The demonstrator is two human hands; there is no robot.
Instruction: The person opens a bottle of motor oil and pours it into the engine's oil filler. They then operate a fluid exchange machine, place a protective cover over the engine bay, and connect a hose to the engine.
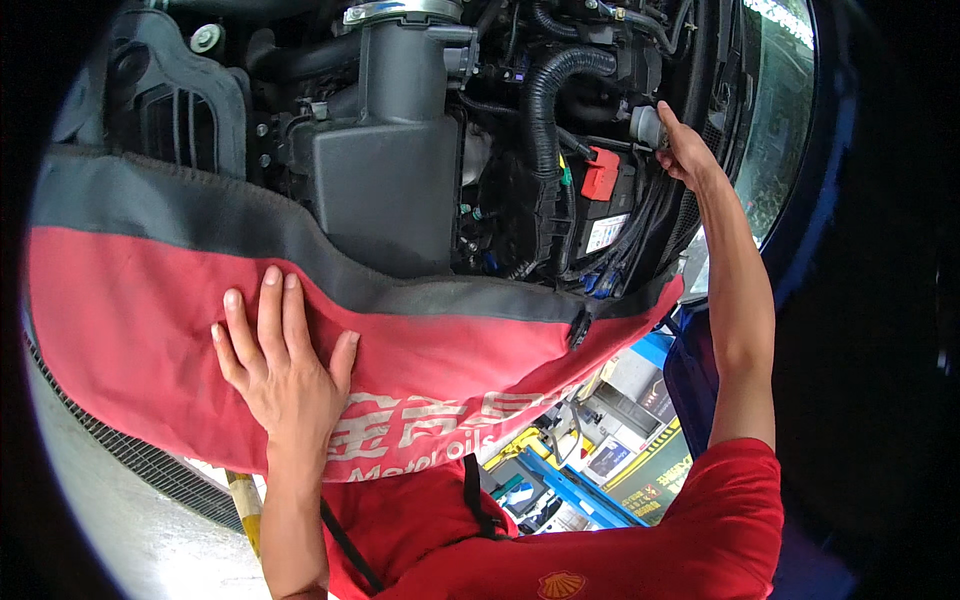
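Observation:
My left hand (285, 375) lies flat, fingers stretched out, on a red fender cover (470, 345) with a dark grey upper border. The cover hangs over the car's edge below the open engine bay. At the far right of the bay, my right hand (684, 150) is closed round the side of a round grey-white cap (647, 127). Some of its fingers are hidden behind the cap and the hand. Just left of and below that hand is a battery with a red terminal cover (601, 175).
A black air filter box (385, 190) fills the middle of the bay, with a ribbed black hose (545, 110) to its right. Cables run beside the battery. The windscreen (775, 130) is at the right. Blue shelving (590, 495) with tools stands below.

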